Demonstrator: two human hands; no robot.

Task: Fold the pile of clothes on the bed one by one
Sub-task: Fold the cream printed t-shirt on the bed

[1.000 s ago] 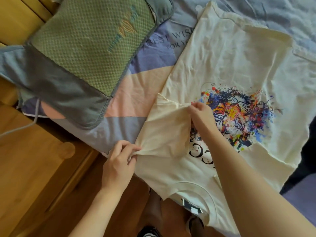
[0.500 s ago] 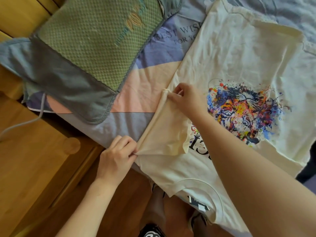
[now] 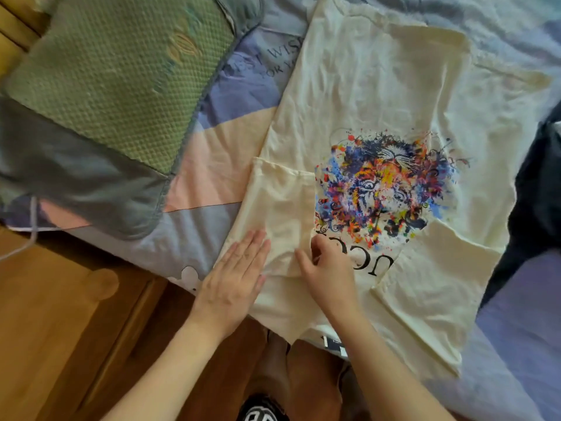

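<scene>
Just one cream T-shirt [image 3: 379,92], two hands: left hand [image 3: 233,281], right hand [image 3: 331,275].

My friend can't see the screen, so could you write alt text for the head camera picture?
Two bare hands smooth a cream cotton T-shirt with a colourful tiger print spread on a pastel patchwork bedsheet. The left hand presses flat on the folded-in sleeve; the right hand rests beside it, fingers curled. A green quilted pillow lies at upper left.

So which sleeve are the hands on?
The folded-in sleeve nearest the pillow. The other sleeve lies untouched.
</scene>
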